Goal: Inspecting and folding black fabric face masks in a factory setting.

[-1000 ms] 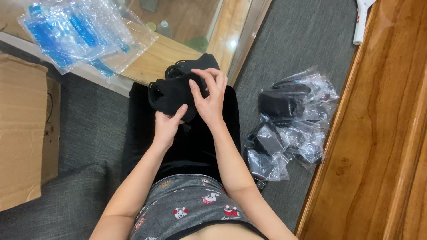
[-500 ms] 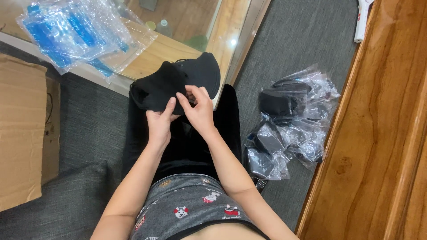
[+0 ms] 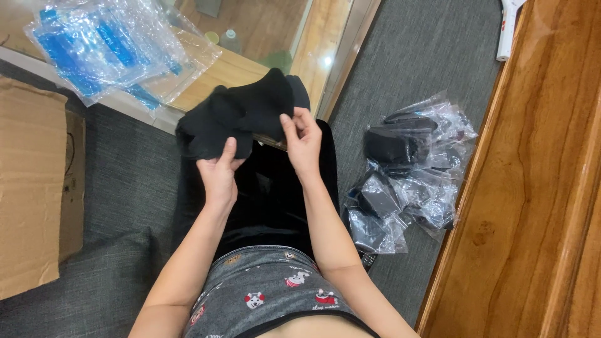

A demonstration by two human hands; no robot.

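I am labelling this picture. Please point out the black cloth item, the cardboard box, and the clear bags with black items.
black cloth item (image 3: 241, 116), head view, middle fold
cardboard box (image 3: 28, 188), head view, top flap
clear bags with black items (image 3: 407, 175), head view, pile centre

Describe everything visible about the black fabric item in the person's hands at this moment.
The black fabric item looks like soft, matte knit cloth, bunched and folded so its exact kind cannot be told. It is held up above the person's lap, over the edge of a pale wooden ledge. The left hand grips its lower edge with the thumb pressing upward; the right hand pinches its right side between fingertips. No print or label shows.
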